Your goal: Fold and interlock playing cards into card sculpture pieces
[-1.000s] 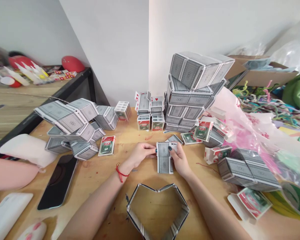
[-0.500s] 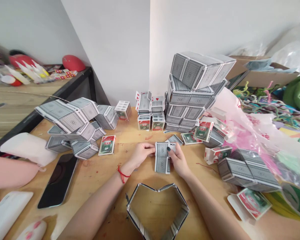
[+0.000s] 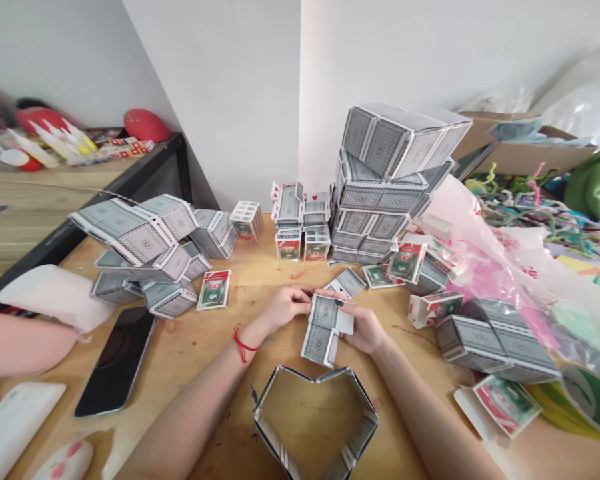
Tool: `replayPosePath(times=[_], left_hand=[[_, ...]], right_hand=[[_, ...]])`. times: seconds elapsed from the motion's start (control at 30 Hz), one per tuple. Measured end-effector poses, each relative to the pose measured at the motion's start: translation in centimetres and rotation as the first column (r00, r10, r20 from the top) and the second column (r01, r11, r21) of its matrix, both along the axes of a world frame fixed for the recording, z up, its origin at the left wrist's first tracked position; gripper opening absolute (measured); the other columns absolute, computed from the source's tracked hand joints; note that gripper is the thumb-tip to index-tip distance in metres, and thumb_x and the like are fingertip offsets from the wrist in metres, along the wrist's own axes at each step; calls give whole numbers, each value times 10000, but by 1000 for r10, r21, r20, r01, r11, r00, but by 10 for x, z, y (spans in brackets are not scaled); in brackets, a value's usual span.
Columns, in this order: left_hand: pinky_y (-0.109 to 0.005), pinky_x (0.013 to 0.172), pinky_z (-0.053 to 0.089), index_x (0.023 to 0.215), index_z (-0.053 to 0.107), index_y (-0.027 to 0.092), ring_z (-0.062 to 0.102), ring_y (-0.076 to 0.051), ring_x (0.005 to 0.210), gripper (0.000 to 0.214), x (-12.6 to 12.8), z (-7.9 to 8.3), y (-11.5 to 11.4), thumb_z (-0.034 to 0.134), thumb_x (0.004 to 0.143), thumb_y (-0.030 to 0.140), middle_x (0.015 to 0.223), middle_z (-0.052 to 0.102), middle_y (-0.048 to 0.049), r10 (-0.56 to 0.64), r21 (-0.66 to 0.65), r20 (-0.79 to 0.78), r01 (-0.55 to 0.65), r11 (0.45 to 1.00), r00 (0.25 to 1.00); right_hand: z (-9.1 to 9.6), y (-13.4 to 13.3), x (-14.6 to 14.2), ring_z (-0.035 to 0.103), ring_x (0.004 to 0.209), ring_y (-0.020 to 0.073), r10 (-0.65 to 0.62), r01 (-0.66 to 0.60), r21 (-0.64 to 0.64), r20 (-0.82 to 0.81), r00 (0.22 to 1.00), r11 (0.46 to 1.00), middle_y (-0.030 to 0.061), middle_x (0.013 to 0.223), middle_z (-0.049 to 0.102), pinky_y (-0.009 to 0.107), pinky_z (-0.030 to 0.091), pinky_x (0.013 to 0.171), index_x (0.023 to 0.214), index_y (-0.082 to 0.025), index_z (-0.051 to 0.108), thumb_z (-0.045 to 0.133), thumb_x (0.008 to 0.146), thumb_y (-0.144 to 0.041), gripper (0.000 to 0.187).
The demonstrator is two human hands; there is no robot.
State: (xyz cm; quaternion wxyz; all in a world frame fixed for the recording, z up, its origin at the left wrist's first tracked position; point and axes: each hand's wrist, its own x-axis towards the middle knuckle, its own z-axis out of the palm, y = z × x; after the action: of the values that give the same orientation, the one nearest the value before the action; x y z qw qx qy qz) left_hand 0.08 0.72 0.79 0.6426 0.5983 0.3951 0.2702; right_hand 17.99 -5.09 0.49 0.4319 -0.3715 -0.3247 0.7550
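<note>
I see both hands meeting over the middle of the light wooden table [image 3: 260, 283]. My left hand [image 3: 284, 308], red string on the wrist, pinches the top edge of a folded strip of grey-backed playing cards [image 3: 321, 331]. My right hand [image 3: 364, 328] grips the same strip from its right side, thumb on top, dark nails showing. The strip hangs tilted, lower end down and toward me, clear of the table as far as I can tell.

Just below the strip is a heart-shaped ring of folded grey cards [image 3: 367, 427], lying flat and close to the strip's lower end; I can't tell if they touch.

A tall stack of grey card blocks [image 3: 385, 180] stands behind, against the white wall. A lower heap of the same card blocks [image 3: 140, 240] sits to the left, with a red-and-green card pack [image 3: 213, 291] flat beside it. A black flat screen device [image 3: 115, 363] lies at left. Crumpled pink plastic wrap [image 3: 485, 267] lies at right. Another person's bare arm [image 3: 20, 347] rests at the left edge.
</note>
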Motion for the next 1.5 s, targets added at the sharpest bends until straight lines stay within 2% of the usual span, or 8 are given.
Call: replayPosePath(times=[0.2, 0.4, 0.63, 0.93, 1.13, 1.3, 1.5], left_hand=[[-306, 834, 402, 570, 657, 171, 579, -185, 835, 38, 2, -2, 0, 669, 606, 179, 767, 654, -32, 24, 22, -27, -24, 999, 999], [-318, 890, 373, 563, 646, 156, 554, -203, 951, 43, 4, 0, -3, 669, 594, 174, 1000, 638, -69, 47, 24, 8, -47, 999, 999], [-357, 921, 358, 561, 639, 149, 540, -230, 1011, 38, 6, -1, -6, 662, 580, 173, 1075, 617, -90, 95, 26, 25, -96, 995, 995], [-364, 897, 379, 552, 650, 142, 549, -242, 992, 20, 9, 0, -9, 670, 553, 146, 1095, 613, -108, 108, 10, 56, -109, 994, 993], [-335, 870, 391, 557, 645, 142, 556, -224, 968, 50, 9, -3, -9, 691, 553, 162, 1036, 635, -96, 125, -6, 76, -125, 992, 989], [-303, 783, 407, 535, 609, 133, 561, -195, 878, 66, 2, -1, -3, 660, 560, 165, 922, 641, -81, 207, -34, 65, -205, 978, 976], [-235, 610, 408, 555, 544, 132, 515, -108, 615, 136, -4, 0, 3, 662, 586, 191, 639, 576, 4, 115, -99, 87, -106, 989, 990]], right_hand=[[-2, 1, -3, 618, 857, 256, 12, -11, 10, -92, 996, 1000, 105, 977, 651, 419, 466, 747, 1118, -166, 549, 486, 710, -392, 471], [-1, 0, -3, 613, 858, 274, 7, -5, 19, -120, 993, 1000, 118, 914, 659, 477, 440, 797, 1049, -143, 575, 469, 698, -391, 443], [1, 1, -5, 603, 871, 266, 76, -74, 17, -342, 937, 997, 102, 968, 633, 495, 426, 836, 1072, -162, 535, 513, 653, -281, 436], [8, 0, -3, 597, 866, 261, 101, -101, 17, -360, 927, 995, 85, 957, 607, 502, 431, 834, 1082, -166, 508, 501, 608, -252, 481], [10, -2, -4, 595, 868, 267, 44, -57, -30, -342, 939, 998, 74, 954, 613, 496, 439, 824, 1068, -175, 524, 484, 586, -215, 486], [8, -3, 1, 600, 904, 285, -27, 14, -46, -296, 955, 999, 80, 1013, 621, 499, 449, 797, 1032, -193, 549, 455, 623, -236, 422], [-1, -1, 0, 621, 837, 246, -150, 138, -71, -189, 970, 988, 52, 1012, 640, 440, 474, 768, 1043, -218, 573, 520, 641, -191, 407]])
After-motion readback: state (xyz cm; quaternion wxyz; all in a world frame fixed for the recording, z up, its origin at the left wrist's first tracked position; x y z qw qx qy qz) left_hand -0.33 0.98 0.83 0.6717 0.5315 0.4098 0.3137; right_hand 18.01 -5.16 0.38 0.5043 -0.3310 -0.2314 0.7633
